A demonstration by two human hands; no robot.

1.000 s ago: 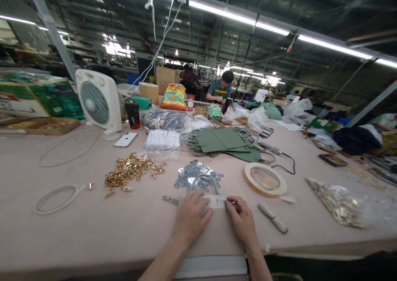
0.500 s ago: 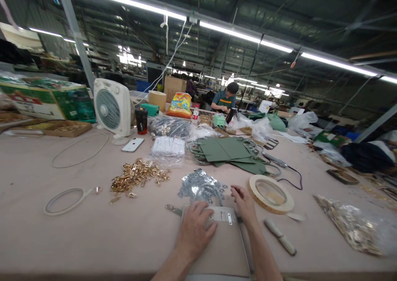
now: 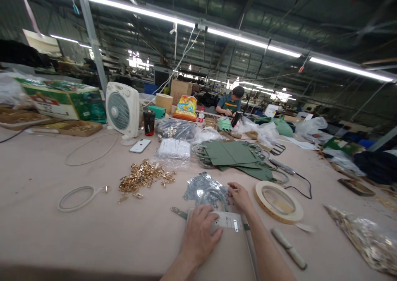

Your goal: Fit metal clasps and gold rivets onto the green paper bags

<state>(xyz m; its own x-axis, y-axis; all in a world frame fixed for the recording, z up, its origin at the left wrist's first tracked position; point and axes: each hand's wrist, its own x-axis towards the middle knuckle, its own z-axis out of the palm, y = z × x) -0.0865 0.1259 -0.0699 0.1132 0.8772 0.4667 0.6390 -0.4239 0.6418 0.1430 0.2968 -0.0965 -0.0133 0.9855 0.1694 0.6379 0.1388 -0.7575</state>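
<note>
- Beige panel (image 3: 228, 252): flat on the worktop (image 3: 124, 239), near centre.
- Left hand (image 3: 201, 235): open, palm down on the panel's far left part.
- Right hand (image 3: 240, 197): at right edge of grey metal pieces (image 3: 198, 186), fingers curled; grip cannot be determined.
- Brass fittings (image 3: 142, 176): left of the pieces.
- Tape roll (image 3: 260, 198): right.

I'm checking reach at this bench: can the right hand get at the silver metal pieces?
Yes, it seems so: the right hand is at the right edge of the silver metal pieces, with no obstacle visible between. The grey loop partly covers their near side.
</note>
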